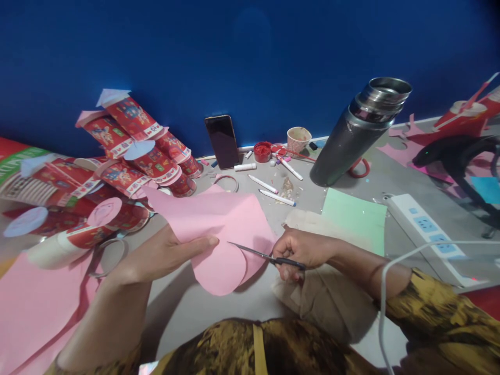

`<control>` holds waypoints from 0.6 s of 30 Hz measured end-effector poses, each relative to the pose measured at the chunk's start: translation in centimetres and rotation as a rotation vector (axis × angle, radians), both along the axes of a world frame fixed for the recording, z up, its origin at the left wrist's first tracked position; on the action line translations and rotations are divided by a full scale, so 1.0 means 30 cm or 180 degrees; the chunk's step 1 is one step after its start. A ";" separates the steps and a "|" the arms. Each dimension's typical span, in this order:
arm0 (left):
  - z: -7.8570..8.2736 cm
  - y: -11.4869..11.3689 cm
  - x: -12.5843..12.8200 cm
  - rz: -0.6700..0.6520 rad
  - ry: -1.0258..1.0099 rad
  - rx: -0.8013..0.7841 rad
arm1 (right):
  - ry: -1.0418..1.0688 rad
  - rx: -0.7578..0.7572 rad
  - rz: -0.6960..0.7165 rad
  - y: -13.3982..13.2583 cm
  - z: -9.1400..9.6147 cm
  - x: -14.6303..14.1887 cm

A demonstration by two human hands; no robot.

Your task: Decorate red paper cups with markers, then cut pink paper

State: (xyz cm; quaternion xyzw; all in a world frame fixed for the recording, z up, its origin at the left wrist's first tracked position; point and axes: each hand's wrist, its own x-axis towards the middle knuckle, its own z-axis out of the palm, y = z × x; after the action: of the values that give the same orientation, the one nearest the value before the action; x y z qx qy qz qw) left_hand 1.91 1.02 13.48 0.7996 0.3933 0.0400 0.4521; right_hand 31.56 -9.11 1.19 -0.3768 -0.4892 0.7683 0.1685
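Note:
My left hand [183,252] grips a sheet of pink paper [219,219] by its left side, the thumb lying on top. A rounded, partly cut flap bulges from the sheet's lower edge, toward me. Dark-handled scissors [269,257] are in my right hand [299,250], its fingers wrapped round the handles. Their blades point left across the paper, along the curved cut near my left thumb. Below my right wrist lies a crumpled beige cloth or glove-like thing [328,297]; its kind is unclear.
Decorated red paper cups [133,120] are stacked at left, near pink sheets [39,307]. A phone [222,140], markers [277,197], a small cup [299,139] and a dark flask [355,135] stand or lie behind. Right are green paper [355,213], a power strip [433,234] and a white cable [385,291].

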 end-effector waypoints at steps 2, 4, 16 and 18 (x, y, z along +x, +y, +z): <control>-0.002 0.003 -0.002 0.0041 0.0101 0.0012 | -0.0026 0.0046 0.0000 0.000 -0.002 0.000; -0.005 0.006 -0.003 0.0078 0.0112 0.0038 | -0.0043 0.0061 0.0005 0.000 -0.002 0.000; -0.009 0.026 -0.019 -0.0116 0.0319 0.0055 | -0.0057 0.0103 0.0056 0.004 0.022 0.000; -0.006 0.030 -0.022 -0.0119 0.0317 0.0114 | -0.0077 0.0108 0.0064 0.005 0.025 0.000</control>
State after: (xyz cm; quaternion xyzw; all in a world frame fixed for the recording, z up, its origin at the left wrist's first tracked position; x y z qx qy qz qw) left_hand 1.25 1.92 13.31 0.8158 0.3995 -0.0011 0.4182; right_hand 31.57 -8.97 1.93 -0.3782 -0.5080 0.7569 0.1612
